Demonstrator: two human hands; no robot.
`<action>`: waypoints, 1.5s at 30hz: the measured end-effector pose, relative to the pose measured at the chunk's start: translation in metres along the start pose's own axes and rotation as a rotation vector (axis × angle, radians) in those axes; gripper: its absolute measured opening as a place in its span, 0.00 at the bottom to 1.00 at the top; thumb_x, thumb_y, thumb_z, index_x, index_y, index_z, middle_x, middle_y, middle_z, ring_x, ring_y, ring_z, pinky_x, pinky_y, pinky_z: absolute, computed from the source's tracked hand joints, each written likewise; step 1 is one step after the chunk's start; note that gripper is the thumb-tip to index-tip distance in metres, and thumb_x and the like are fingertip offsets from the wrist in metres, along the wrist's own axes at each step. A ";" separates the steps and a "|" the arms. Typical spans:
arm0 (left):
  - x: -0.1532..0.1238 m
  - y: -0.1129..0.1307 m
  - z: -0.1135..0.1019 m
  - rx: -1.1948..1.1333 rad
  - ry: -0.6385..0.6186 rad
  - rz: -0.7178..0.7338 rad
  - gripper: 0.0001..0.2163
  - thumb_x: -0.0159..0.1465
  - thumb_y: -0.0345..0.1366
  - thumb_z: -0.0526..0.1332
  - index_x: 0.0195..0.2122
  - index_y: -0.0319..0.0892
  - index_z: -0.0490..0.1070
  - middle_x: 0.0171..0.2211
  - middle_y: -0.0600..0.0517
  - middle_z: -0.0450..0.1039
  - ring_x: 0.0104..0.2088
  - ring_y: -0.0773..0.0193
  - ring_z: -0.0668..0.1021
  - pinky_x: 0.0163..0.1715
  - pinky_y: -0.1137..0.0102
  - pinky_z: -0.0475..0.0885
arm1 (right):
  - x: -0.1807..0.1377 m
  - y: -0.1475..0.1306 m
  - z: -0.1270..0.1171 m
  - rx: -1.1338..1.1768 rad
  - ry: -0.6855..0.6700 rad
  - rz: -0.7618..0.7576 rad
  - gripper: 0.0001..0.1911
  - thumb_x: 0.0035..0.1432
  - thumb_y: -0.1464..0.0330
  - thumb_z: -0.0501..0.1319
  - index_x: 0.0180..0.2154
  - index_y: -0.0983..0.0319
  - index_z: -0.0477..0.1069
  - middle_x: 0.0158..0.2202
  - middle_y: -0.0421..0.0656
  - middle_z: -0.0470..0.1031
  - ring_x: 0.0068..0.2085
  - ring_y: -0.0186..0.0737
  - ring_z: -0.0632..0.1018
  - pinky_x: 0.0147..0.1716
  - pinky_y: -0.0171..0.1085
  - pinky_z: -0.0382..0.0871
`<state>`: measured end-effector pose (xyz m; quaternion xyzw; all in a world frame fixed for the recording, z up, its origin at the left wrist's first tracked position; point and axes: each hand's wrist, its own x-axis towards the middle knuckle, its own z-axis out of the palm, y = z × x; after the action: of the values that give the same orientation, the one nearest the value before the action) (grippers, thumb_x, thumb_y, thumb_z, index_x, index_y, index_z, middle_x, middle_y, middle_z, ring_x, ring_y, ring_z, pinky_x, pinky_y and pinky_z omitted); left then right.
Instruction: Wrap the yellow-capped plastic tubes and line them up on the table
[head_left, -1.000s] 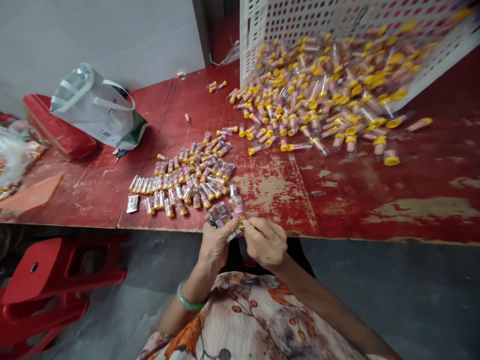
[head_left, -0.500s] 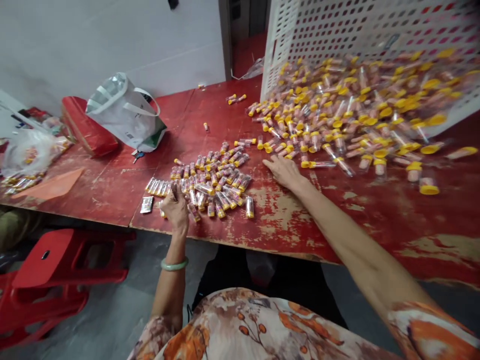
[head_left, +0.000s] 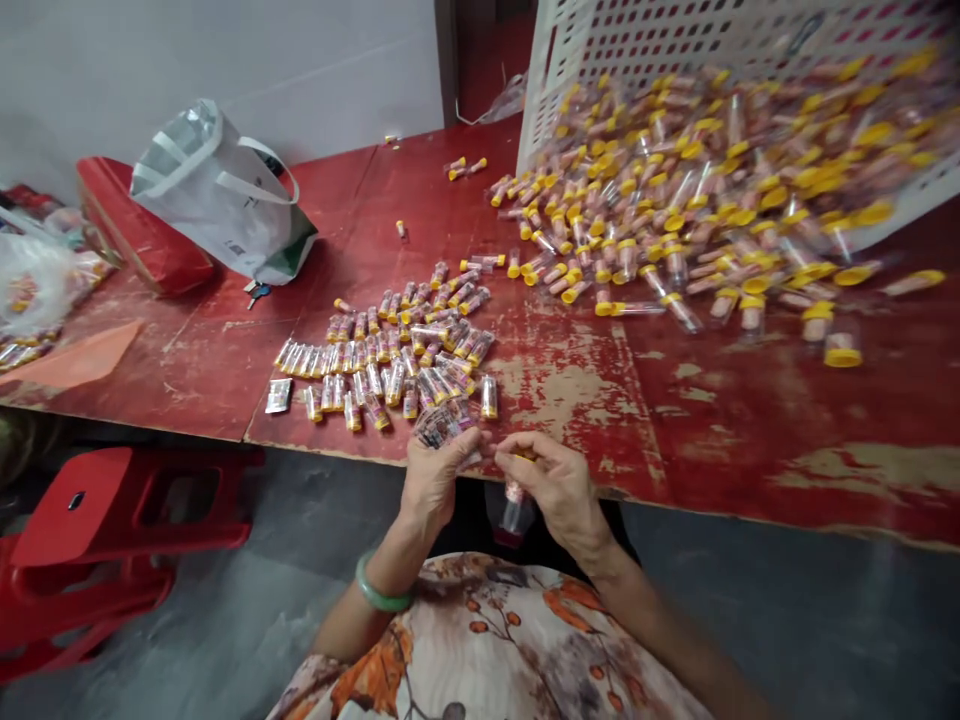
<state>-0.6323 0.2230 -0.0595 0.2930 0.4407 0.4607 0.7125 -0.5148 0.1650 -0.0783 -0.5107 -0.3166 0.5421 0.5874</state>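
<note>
At the near edge of the red table (head_left: 750, 420), my left hand (head_left: 435, 475) is closed on a fan of small printed labels (head_left: 444, 425). My right hand (head_left: 553, 485) is closed round a clear plastic tube (head_left: 514, 505) with a yellow cap, which hangs down below the table edge. The two hands almost touch. Just beyond them lies a group of labelled tubes (head_left: 397, 350) in rough rows. A big heap of unlabelled yellow-capped tubes (head_left: 697, 190) spills from a tipped white perforated crate (head_left: 675, 40) at the back right.
A white plastic bag (head_left: 217, 200) leans on a red box (head_left: 142, 225) at the back left. A clear bag of more items (head_left: 34, 290) and an orange sheet (head_left: 71, 365) lie at the far left. Red plastic stools (head_left: 112, 530) stand on the floor to my left.
My right hand came back from the heap holding a tube. My left hand drew back from the labelled group to the table edge. Both hands now meet near my lap.
</note>
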 end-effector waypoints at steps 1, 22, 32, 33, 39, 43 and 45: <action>0.000 -0.002 0.002 0.011 0.011 0.031 0.12 0.46 0.35 0.73 0.29 0.37 0.75 0.25 0.51 0.77 0.24 0.67 0.78 0.28 0.73 0.73 | -0.001 -0.001 0.003 -0.012 0.030 -0.014 0.13 0.48 0.61 0.67 0.32 0.62 0.72 0.21 0.37 0.70 0.18 0.28 0.68 0.18 0.29 0.60; -0.012 -0.002 0.022 -0.089 0.043 -0.070 0.17 0.39 0.32 0.75 0.31 0.37 0.75 0.27 0.53 0.76 0.25 0.68 0.77 0.31 0.72 0.73 | -0.028 -0.025 -0.051 -0.022 -0.001 -0.240 0.10 0.55 0.64 0.63 0.39 0.61 0.70 0.34 0.41 0.72 0.24 0.28 0.70 0.22 0.31 0.64; -0.021 -0.003 0.029 -0.223 0.030 -0.245 0.17 0.41 0.35 0.75 0.30 0.37 0.74 0.26 0.54 0.76 0.24 0.68 0.77 0.24 0.74 0.74 | -0.041 -0.018 -0.036 -0.410 0.167 -0.847 0.15 0.53 0.77 0.62 0.43 0.62 0.68 0.41 0.47 0.71 0.42 0.42 0.74 0.40 0.42 0.70; -0.023 -0.002 0.030 -0.233 0.029 -0.261 0.16 0.41 0.35 0.75 0.29 0.37 0.74 0.26 0.54 0.76 0.24 0.67 0.77 0.24 0.74 0.75 | -0.039 -0.017 -0.036 -0.431 0.186 -0.888 0.15 0.53 0.77 0.63 0.44 0.62 0.68 0.41 0.47 0.71 0.42 0.42 0.75 0.40 0.42 0.70; -0.027 0.001 0.035 -0.260 0.011 -0.334 0.15 0.42 0.33 0.75 0.27 0.37 0.73 0.25 0.52 0.76 0.23 0.65 0.77 0.25 0.69 0.76 | -0.036 -0.011 -0.035 -0.580 0.297 -1.019 0.18 0.51 0.77 0.64 0.44 0.60 0.67 0.42 0.45 0.72 0.42 0.39 0.75 0.40 0.40 0.73; -0.028 -0.001 0.033 -0.273 0.025 -0.417 0.12 0.46 0.34 0.73 0.28 0.37 0.72 0.26 0.50 0.76 0.24 0.64 0.77 0.26 0.68 0.77 | -0.034 -0.005 -0.034 -0.552 0.299 -1.032 0.19 0.51 0.76 0.65 0.45 0.59 0.65 0.41 0.45 0.72 0.40 0.40 0.76 0.37 0.40 0.75; -0.028 -0.001 0.032 -0.285 0.017 -0.434 0.12 0.46 0.34 0.73 0.28 0.37 0.72 0.26 0.50 0.76 0.25 0.64 0.78 0.28 0.68 0.77 | -0.034 -0.003 -0.035 -0.581 0.287 -1.020 0.19 0.52 0.75 0.64 0.46 0.58 0.65 0.42 0.45 0.72 0.41 0.41 0.77 0.37 0.41 0.76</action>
<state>-0.6081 0.1963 -0.0362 0.0843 0.4300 0.3569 0.8250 -0.4884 0.1235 -0.0792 -0.5022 -0.5741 0.0089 0.6466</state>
